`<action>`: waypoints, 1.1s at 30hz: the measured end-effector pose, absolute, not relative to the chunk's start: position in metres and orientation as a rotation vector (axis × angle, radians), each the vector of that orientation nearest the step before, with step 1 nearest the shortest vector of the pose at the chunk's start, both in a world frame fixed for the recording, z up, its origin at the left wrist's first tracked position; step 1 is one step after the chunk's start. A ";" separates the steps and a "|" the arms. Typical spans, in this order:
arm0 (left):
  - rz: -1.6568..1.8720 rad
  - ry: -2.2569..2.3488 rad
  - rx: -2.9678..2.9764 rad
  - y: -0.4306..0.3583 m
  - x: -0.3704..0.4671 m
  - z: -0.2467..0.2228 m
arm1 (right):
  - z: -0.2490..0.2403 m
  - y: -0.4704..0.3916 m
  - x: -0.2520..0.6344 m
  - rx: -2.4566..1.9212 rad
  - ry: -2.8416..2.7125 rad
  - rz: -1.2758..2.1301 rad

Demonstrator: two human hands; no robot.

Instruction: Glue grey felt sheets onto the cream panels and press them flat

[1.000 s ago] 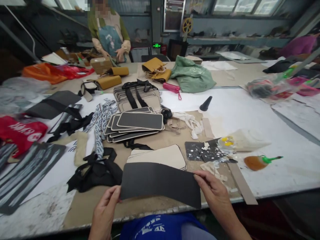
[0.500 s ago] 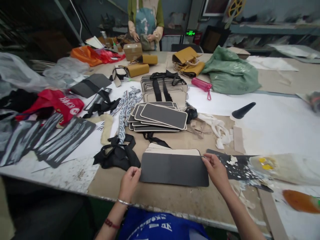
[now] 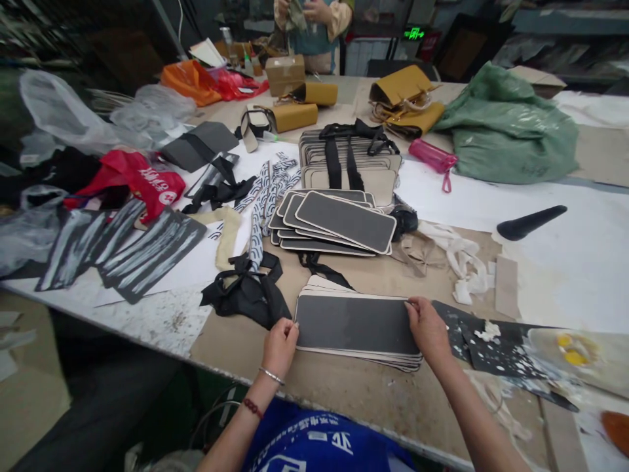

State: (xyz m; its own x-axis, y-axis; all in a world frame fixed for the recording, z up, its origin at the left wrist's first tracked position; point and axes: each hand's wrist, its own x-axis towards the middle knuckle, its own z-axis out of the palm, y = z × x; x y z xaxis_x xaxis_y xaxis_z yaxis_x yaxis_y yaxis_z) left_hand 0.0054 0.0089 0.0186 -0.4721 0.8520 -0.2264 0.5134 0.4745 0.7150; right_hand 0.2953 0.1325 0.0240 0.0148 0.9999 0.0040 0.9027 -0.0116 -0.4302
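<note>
A dark grey rectangular panel (image 3: 356,324) with rounded corners lies on a small stack of pale-edged panels near the table's front. My left hand (image 3: 282,344) pinches its left edge, with the fingers closed. At the upper right corner, my right hand (image 3: 426,328) holds the panel between thumb and fingers. Behind it rests a fanned pile of grey panels with cream borders (image 3: 346,219). Farther back stands a bundle of beige panels (image 3: 314,177) with black straps across it. A heap of black straps (image 3: 250,295) lies beside my left hand.
Striped grey pieces (image 3: 152,252) and a red bag (image 3: 142,183) lie left. Mustard bags (image 3: 400,88), a green plastic sack (image 3: 511,137) and a pink pouch (image 3: 432,155) sit at the back. A black tool (image 3: 531,223) lies right. A person (image 3: 314,33) stands across the table.
The grey panel now lines up over the stack, whose lower edges show along the front. Both hands still hold it. The view has tilted down and turned left, so the table contents appear farther right.
</note>
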 end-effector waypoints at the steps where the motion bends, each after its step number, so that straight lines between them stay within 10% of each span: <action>1: 0.761 2.155 1.130 0.009 0.006 0.019 | 0.023 0.133 0.296 -1.981 -1.960 0.441; 33: 0.592 2.204 1.366 0.015 0.006 0.017 | 0.041 0.117 0.302 -2.251 -1.796 0.627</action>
